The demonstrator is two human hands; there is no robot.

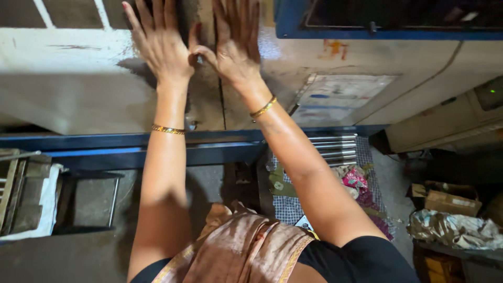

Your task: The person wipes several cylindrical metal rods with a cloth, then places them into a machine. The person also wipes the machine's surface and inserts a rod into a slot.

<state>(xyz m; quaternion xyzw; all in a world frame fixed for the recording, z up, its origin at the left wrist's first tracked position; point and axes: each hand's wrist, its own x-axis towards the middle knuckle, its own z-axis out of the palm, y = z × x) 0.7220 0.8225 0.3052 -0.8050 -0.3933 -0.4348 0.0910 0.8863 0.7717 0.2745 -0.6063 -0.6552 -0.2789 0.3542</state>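
Note:
My left hand (160, 44) and my right hand (233, 39) lie flat, fingers spread, on a brown sheet (209, 102) that rests on a pale work surface (68, 78). The thumbs almost touch near the sheet's dark middle seam. Neither hand holds anything. A gold bangle sits on each wrist. My arms reach forward over a blue metal frame (131, 144) at the table's near edge.
A printed paper sheet (338, 97) lies to the right on the surface. A blue-edged panel (387, 31) sits at top right, a beige machine (461, 118) at right. Below are cardboard boxes (450, 202), crumpled wrapping (456, 228), cloths (356, 181) and a wooden crate (21, 186).

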